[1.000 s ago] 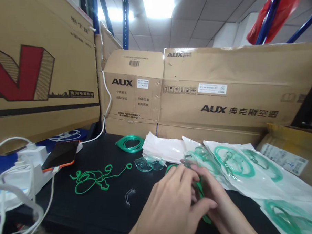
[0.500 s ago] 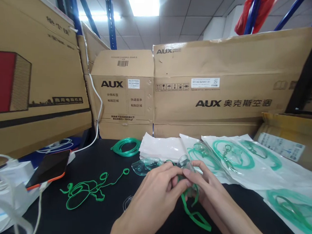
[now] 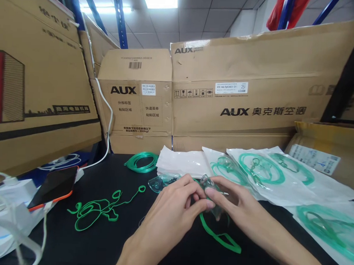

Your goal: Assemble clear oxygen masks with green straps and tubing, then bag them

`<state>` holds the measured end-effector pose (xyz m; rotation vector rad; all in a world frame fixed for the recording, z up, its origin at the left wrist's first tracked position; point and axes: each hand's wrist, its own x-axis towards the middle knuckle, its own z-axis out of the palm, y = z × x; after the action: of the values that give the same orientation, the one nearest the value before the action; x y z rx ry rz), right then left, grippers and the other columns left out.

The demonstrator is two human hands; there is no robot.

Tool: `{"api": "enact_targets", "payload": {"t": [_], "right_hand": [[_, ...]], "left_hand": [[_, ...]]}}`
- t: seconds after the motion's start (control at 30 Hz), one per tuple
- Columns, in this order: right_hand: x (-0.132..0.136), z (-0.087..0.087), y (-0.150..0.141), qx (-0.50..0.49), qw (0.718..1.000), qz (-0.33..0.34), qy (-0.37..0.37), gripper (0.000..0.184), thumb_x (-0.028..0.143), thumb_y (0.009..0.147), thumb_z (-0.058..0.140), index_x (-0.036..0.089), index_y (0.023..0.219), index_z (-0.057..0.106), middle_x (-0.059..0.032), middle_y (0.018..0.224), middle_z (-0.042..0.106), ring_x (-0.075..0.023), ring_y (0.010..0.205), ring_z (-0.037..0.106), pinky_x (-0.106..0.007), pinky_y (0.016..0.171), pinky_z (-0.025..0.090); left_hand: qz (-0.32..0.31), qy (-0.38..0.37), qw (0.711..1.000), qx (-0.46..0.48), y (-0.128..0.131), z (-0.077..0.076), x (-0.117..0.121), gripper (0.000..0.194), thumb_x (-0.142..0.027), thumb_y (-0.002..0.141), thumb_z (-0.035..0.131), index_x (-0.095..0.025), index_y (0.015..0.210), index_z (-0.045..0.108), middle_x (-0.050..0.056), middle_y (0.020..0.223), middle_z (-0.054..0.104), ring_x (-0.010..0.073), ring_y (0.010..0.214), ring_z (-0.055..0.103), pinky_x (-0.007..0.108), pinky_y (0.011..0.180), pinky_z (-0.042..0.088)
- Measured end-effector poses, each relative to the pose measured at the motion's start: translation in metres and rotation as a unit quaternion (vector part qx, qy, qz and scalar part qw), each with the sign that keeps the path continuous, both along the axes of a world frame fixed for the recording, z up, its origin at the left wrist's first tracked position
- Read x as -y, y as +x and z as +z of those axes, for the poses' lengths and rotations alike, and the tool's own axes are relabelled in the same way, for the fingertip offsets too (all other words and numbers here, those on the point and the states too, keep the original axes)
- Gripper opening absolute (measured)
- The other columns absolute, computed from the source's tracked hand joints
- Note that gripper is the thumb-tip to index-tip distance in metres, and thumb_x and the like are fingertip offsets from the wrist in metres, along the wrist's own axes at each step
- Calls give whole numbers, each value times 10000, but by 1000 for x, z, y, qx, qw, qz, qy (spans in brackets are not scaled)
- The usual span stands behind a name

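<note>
Both my hands meet over the black bench (image 3: 108, 239), just in front of the stack of white pouches (image 3: 183, 164). My left hand (image 3: 169, 214) and my right hand (image 3: 231, 203) together pinch one clear oxygen mask (image 3: 207, 183), fingertips pressed on it; its green strap (image 3: 219, 236) loops down onto the bench below my right hand. A second clear mask (image 3: 160, 181) lies just left of the held one. Left of that lies one loose green strap (image 3: 100, 211) in a tangle, and behind it one coil of green tubing (image 3: 142, 161). Right of the held mask I count four sealed bags (image 3: 263, 171) with green tubing inside. One phone (image 3: 55, 186) rests far left.
</note>
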<state>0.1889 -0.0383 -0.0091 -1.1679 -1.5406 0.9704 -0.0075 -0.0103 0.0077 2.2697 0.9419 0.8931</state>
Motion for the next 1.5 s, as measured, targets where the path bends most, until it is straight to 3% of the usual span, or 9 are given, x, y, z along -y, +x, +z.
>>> {"api": "enact_targets", "payload": {"t": [0.33,0.43,0.53,0.67,0.9,1.03,1.23,1.37,1.5], "right_hand": [[2,16,46,102,977,-179,45,496,635,830,787,283,1176,738,-35,1007,752,-211,575,630,-386,602,515],[3,17,41,136,976,-160,54,468,641,864,742,284,1166,724,-22,940,742,-222,588,641,-387,612,503],[5,14,26,152,982,-100,57,430,642,931,673,296,1186,688,-11,958,744,-220,653,656,-378,659,524],[3,9,18,137,989,-26,38,377,622,979,639,318,1201,658,-4,1030,736,-219,754,668,-362,702,554],[-2,14,52,145,975,-155,67,484,714,897,689,291,1133,677,-31,981,700,-229,656,672,-404,649,547],[4,14,40,163,981,-90,48,447,661,925,701,330,1224,664,-9,946,699,-228,689,672,-385,652,552],[10,16,12,106,994,8,29,380,590,970,698,317,1226,637,11,944,670,-210,814,683,-338,743,581],[8,18,21,120,993,-2,22,326,575,978,699,315,1167,644,33,902,673,-190,758,673,-336,749,542],[6,25,47,130,988,-77,37,379,625,916,740,298,1092,664,21,859,698,-217,732,668,-362,736,510]], "left_hand": [[43,5,995,-87,-18,6,-1,234,-337,989,689,-232,801,597,-42,862,608,149,737,524,317,689,363],[43,17,997,-68,-11,5,0,144,-418,995,699,-279,960,686,-45,981,643,148,766,549,318,745,397],[43,41,998,-36,0,2,4,252,-514,969,734,-337,1146,704,-50,1082,645,147,804,568,314,786,413],[2,56,997,-45,3,-2,4,212,-406,1059,632,-265,923,712,-46,1035,657,137,838,597,301,769,398],[61,52,996,-48,-11,1,-7,201,-356,1035,653,-257,905,770,-22,1016,727,160,805,621,309,761,406],[65,8,998,20,-1,-1,-7,203,-388,1027,666,-274,974,826,-28,955,791,180,848,667,298,798,432],[65,-25,998,-9,10,-6,-2,290,-408,1025,637,-248,883,832,-18,812,774,181,753,641,303,721,397],[55,-15,998,-32,8,-11,-2,280,-393,1037,634,-237,884,810,-12,863,769,179,811,656,296,760,409],[48,2,997,-65,4,-25,-8,267,-394,1044,622,-244,940,816,30,1005,787,232,985,681,310,841,440]]}}
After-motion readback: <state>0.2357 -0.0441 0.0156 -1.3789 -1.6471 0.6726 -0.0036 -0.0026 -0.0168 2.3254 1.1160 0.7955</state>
